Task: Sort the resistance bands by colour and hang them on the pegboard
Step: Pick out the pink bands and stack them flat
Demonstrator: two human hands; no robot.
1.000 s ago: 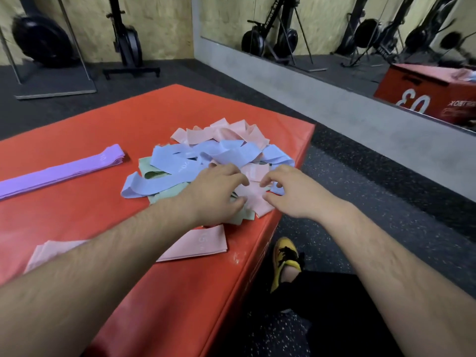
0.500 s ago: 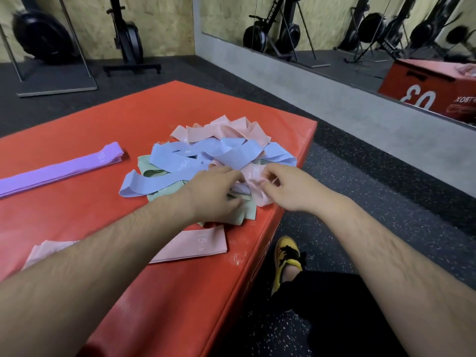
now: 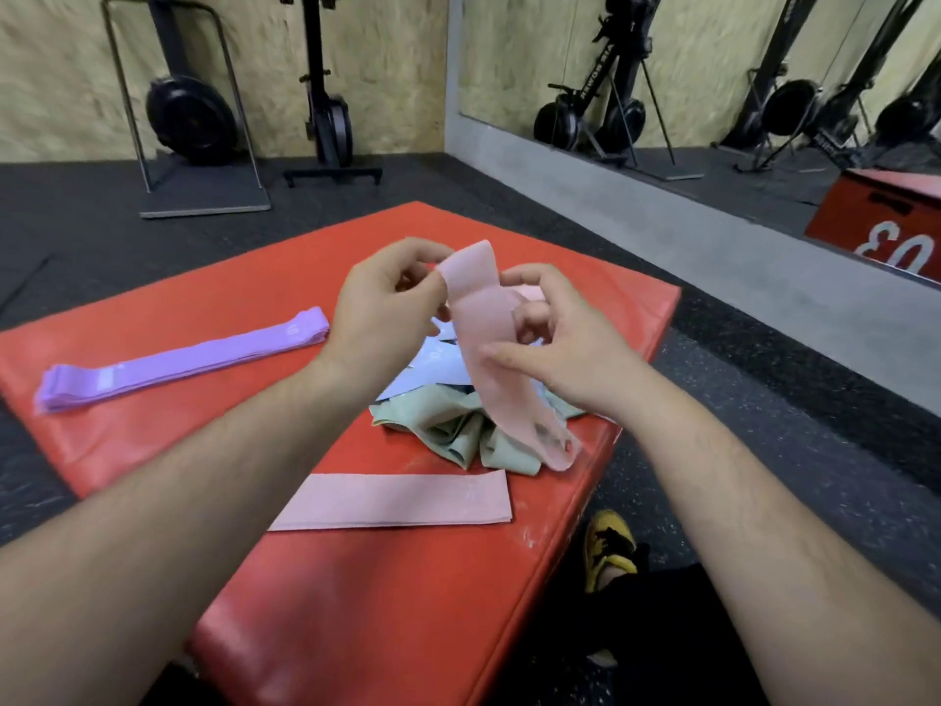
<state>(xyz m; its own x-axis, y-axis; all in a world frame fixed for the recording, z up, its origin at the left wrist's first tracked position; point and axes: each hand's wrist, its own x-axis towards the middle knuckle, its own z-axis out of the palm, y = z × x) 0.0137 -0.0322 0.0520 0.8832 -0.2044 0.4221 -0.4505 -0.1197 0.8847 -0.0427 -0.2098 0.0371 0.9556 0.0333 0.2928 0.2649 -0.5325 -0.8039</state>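
Left hand (image 3: 383,308) & right hand (image 3: 562,346) both pinch pink band (image 3: 478,310) (over mixed pile (image 3: 448,430)).

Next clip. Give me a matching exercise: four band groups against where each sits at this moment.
1 purple bands
2 green bands
3 lifted pink band
4 flat pink bands

A pinched between left hand and right hand
B crumpled in the pile
C laid straight on the red padded box's left side
D flat by the box's near edge

Pairs: 1-C, 2-B, 3-A, 4-D
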